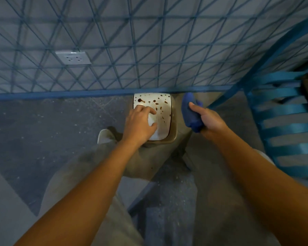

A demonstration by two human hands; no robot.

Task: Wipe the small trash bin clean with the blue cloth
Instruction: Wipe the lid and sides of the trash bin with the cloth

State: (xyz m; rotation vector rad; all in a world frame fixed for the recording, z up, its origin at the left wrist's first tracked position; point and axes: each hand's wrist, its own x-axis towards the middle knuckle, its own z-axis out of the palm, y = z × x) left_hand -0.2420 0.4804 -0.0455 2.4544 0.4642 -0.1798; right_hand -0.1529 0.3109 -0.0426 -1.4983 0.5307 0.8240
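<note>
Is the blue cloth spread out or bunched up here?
Bunched up: the blue cloth sits wadded in the right hand, held beside the trash bin, off its spotted white lid.
</note>
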